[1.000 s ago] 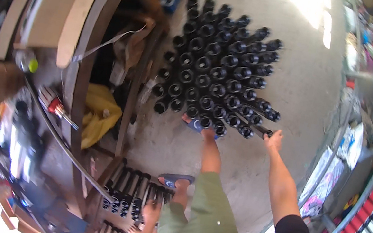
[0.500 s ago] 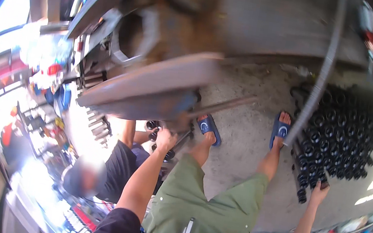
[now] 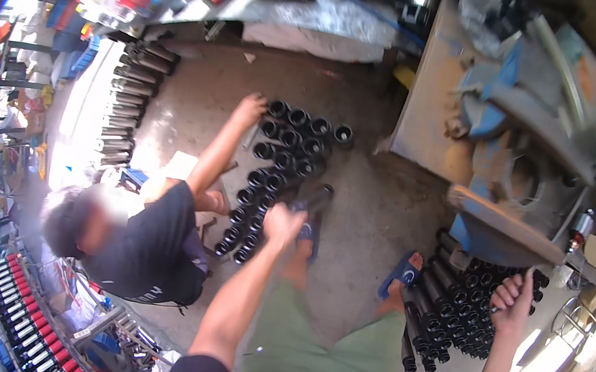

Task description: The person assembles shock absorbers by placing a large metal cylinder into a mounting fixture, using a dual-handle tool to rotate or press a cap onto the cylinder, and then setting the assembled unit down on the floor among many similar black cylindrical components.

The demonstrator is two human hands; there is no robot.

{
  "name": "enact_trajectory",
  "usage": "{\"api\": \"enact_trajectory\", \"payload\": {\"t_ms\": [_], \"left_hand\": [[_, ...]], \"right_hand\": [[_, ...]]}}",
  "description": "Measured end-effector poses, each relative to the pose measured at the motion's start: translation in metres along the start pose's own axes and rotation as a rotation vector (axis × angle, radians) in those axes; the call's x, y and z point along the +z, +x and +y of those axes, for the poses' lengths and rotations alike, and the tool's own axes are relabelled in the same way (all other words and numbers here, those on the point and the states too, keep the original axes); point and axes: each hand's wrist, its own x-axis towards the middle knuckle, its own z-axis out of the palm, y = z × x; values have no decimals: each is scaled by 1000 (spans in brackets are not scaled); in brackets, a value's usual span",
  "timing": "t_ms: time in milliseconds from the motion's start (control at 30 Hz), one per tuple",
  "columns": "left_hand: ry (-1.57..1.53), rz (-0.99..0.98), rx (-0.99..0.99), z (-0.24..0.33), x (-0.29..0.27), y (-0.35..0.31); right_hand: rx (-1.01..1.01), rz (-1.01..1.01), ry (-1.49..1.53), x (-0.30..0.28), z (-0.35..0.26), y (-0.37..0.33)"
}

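In the head view, your left hand [image 3: 283, 225] was closed round a dark tube [image 3: 320, 198], blurred, just beside the middle cluster [image 3: 276, 181] of similar tubes on the floor. Your right hand [image 3: 513, 302] was over the right-hand cluster [image 3: 462, 312] with its fingers curled; whether it gripped anything could not be told. The work looked partway along: the middle cluster stood in fairly even rows, your one tube was in hand, and many remained at your right. A row of tubes [image 3: 130, 107] also lay at the far left.

A seated co-worker [image 3: 146, 243] had one hand [image 3: 251, 109] at the middle cluster's far corner. Your sandals [image 3: 400, 275] were close by both clusters, and the bench's edge [image 3: 505, 227] partly hid the right-hand one, likely the tightest spot to reach.
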Motion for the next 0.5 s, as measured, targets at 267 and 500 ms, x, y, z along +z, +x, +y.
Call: {"api": "enact_trajectory", "payload": {"t_ms": [267,500], "left_hand": [[-676,-240,48,71,-308,-280],[-1227,-132,968,317,-363,-270]], "right_hand": [[95,211,-427,-112,32,-67],[-178,430,-498,-94,55,-156]]}}
